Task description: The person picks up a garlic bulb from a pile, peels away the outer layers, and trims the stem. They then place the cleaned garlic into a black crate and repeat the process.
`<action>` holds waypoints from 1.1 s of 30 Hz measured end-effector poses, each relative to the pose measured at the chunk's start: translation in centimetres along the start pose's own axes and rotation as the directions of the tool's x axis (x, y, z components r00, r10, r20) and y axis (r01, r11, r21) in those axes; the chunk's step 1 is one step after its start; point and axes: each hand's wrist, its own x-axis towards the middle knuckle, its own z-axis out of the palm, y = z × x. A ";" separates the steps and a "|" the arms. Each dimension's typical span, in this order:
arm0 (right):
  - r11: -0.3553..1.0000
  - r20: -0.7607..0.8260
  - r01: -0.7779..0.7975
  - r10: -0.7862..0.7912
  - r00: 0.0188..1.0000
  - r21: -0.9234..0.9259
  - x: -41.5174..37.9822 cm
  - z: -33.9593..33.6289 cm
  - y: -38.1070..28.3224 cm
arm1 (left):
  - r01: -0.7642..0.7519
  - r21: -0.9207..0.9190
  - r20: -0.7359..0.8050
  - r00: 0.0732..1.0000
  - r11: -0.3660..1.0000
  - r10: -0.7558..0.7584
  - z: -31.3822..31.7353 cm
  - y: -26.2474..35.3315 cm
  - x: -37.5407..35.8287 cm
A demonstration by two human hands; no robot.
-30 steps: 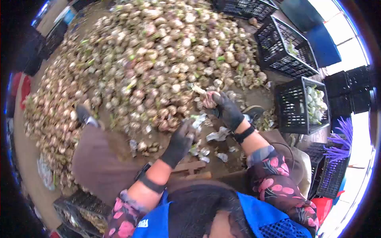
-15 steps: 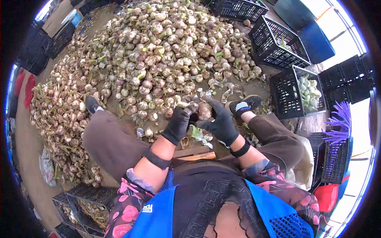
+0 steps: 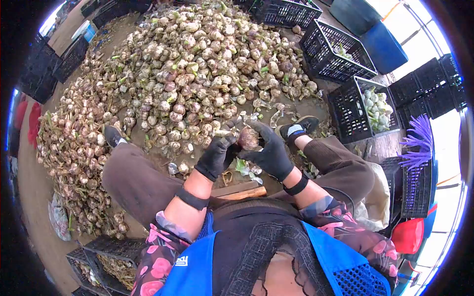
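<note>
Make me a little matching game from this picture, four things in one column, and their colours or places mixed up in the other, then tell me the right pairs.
Things:
1. Vest
2. Gloves
3. Strips at the right
4. Held bulb

Colours or places:
A. Purple
B. Between the gloves
C. Bright blue
D. Black or dark grey

Right pairs: 1-C, 2-D, 3-A, 4-B.
</note>
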 end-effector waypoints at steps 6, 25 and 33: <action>0.968 -0.096 -0.196 0.213 0.972 0.156 0.2 -1.7 3.1 | 0.004 0.037 0.068 0.998 0.999 -0.007 3.2 1.4 0.1; 0.947 -0.007 0.135 -0.144 0.990 -0.293 0.0 -0.3 3.7 | 0.058 0.760 -0.145 0.986 0.647 0.081 -1.2 -0.9 0.5; 0.473 0.207 -0.519 0.565 0.799 0.712 0.5 0.1 2.0 | 0.037 0.658 -0.194 0.973 0.752 0.122 1.4 -0.4 0.7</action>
